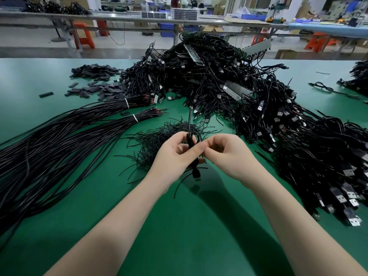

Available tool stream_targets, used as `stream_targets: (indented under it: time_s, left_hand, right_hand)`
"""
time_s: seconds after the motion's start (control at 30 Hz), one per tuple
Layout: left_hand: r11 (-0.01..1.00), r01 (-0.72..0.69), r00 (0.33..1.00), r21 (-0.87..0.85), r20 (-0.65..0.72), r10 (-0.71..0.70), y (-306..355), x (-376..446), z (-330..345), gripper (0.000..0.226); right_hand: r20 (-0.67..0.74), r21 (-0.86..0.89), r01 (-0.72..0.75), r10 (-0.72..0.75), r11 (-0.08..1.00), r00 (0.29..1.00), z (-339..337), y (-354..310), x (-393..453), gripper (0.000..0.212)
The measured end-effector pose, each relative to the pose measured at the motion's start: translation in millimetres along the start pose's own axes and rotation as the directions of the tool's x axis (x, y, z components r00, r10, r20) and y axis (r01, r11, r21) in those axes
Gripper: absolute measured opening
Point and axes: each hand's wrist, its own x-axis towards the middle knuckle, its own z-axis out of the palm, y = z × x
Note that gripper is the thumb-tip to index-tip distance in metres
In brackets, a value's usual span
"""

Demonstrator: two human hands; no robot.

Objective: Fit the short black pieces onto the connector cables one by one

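Note:
My left hand (172,156) grips a black connector cable (189,124) above the green table; its USB plug (196,174) hangs below my fingers and its thin wire rises away from me. My right hand (223,154) pinches at the same cable beside my left fingers. Whether a short black piece is on the cable is hidden by my fingers. A pile of short thin black pieces (159,138) lies just behind my hands. Flat black sleeves (95,80) lie scattered at the far left.
A big heap of black USB cables (258,108) fills the middle and right of the green table (179,226). Two tied bundles of long black wires (59,132) spread across the left. Another cable heap (358,78) sits at the far right edge.

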Motion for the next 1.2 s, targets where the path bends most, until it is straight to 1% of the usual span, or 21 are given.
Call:
stream_targets:
  time_s: [0.03, 0.13, 0.17, 0.2, 0.3, 0.33, 0.43, 0.5, 0.57, 0.63, 0.73, 0.8, 0.87, 0.93, 1.0, 1.1, 1.2]
  left_hand:
    - [0.999, -0.020, 0.999, 0.033, -0.030, 0.021, -1.3, -0.1, 1.6, 0.019]
    - [0.960, -0.085, 0.984, 0.268, -0.126, 0.122, -4.4, -2.1, 5.0, 0.025]
    - [0.946, -0.093, 0.982, 0.311, -0.130, 0.140, -4.6, -2.5, 5.5, 0.023]
    - [0.946, -0.085, 0.985, 0.313, -0.120, 0.128, -4.3, -2.6, 5.6, 0.020]
    - [0.983, -0.006, 0.997, 0.185, -0.080, 0.021, -4.0, -1.4, 7.0, 0.012]
    - [0.990, 0.003, 0.997, 0.143, -0.078, 0.008, -4.3, -1.2, 7.0, 0.009]
    - [0.994, -0.041, 0.994, 0.099, -0.095, 0.050, -5.0, -2.5, 5.7, 0.006]
    - [0.994, -0.074, 0.992, 0.084, -0.091, 0.082, -3.9, -3.9, 5.6, 0.007]
    - [0.992, -0.100, 0.990, 0.079, -0.090, 0.107, -1.1, -4.3, 5.6, 0.007]
    - [0.989, -0.118, 0.989, 0.094, -0.081, 0.126, -0.7, -4.4, 5.3, 0.009]
    - [0.989, -0.108, 0.992, 0.097, -0.056, 0.114, -0.1, -5.2, 4.3, 0.015]
    - [0.996, -0.077, 0.995, 0.038, -0.057, 0.080, -1.0, -5.5, 4.8, 0.015]
    - [0.997, -0.045, 0.997, -0.061, -0.068, 0.041, -0.8, -5.7, 5.6, 0.011]
    - [0.991, -0.023, 0.997, -0.133, -0.072, 0.013, -0.5, -5.8, 6.6, 0.017]
    - [0.986, -0.013, 0.998, -0.167, -0.067, 0.002, 0.4, -6.3, 8.0, 0.012]
    - [0.976, 0.013, 0.997, -0.219, -0.073, -0.030, 2.2, -7.1, 9.8, 0.016]
    - [0.968, 0.033, 0.996, -0.249, -0.073, -0.052, 4.1, -7.4, 9.9, 0.018]
  right_hand:
    - [-0.001, -0.016, 0.005, -0.005, 1.000, 1.000, 1.7, 0.6, 0.1, 0.016]
    - [-0.013, -0.031, 0.006, -0.007, 1.000, 1.000, 5.9, 2.5, 0.0, 0.017]
    - [-0.018, -0.029, 0.003, -0.003, 1.000, 1.000, 5.6, 3.1, 0.5, 0.018]
    - [-0.022, -0.028, -0.004, 0.003, 1.000, 1.000, 4.6, 3.5, 0.6, 0.019]
    - [-0.033, 0.004, -0.030, 0.030, 1.000, 0.999, -0.1, 4.0, 1.3, 0.020]
    - [-0.030, 0.030, -0.040, 0.041, 0.999, 0.999, -0.7, 3.6, 1.2, 0.020]
    - [0.004, 0.122, -0.082, 0.082, 0.989, 0.997, 0.7, 2.3, 0.0, 0.019]
    - [0.068, 0.241, -0.139, 0.126, 0.961, 0.990, 0.8, 1.4, -0.9, 0.018]
    - [0.110, 0.290, -0.182, 0.157, 0.940, 0.982, 0.0, 0.3, -0.9, 0.017]
    - [0.095, 0.241, -0.182, 0.163, 0.953, 0.982, -1.7, -0.2, -0.4, 0.018]
    - [0.047, 0.101, -0.162, 0.158, 0.982, 0.986, -3.0, 0.4, 0.9, 0.025]
    - [0.028, 0.035, -0.145, 0.144, 0.989, 0.989, -3.3, 1.0, 1.5, 0.028]
    - [0.053, 0.112, -0.140, 0.135, 0.984, 0.989, -2.7, 0.6, 0.9, 0.030]
    - [0.080, 0.226, -0.149, 0.134, 0.963, 0.988, -3.5, 1.2, 0.2, 0.029]
    - [0.107, 0.291, -0.170, 0.145, 0.942, 0.984, -6.0, 1.8, -0.4, 0.023]
    - [0.141, 0.378, -0.201, 0.158, 0.904, 0.977, -8.9, 3.1, -0.3, 0.018]
    - [0.111, 0.404, -0.162, 0.127, 0.900, 0.986, -10.5, 2.2, -0.4, 0.011]
